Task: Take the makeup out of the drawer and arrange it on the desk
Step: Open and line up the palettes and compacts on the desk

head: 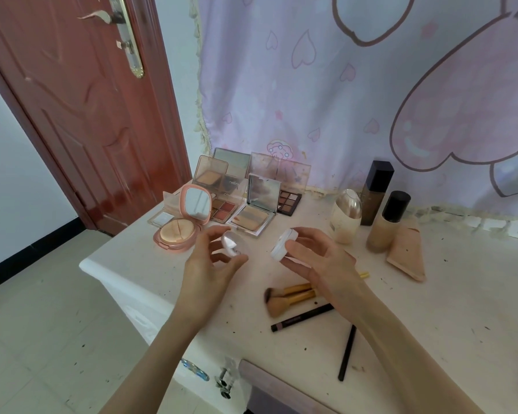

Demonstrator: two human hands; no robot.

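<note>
Makeup palettes (251, 201) behind hands; brushes (290, 297) below.

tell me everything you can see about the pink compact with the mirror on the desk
The pink compact is a rounded-square case that looks like glossy plastic. It stands open at the left end of the desk: the base lies flat, holding a round peach puff with a crease across it, and the lid stands nearly upright, its mirror facing the camera. Open palettes crowd close behind and to its right. Neither hand touches it; the left hand is just to its right.
</note>
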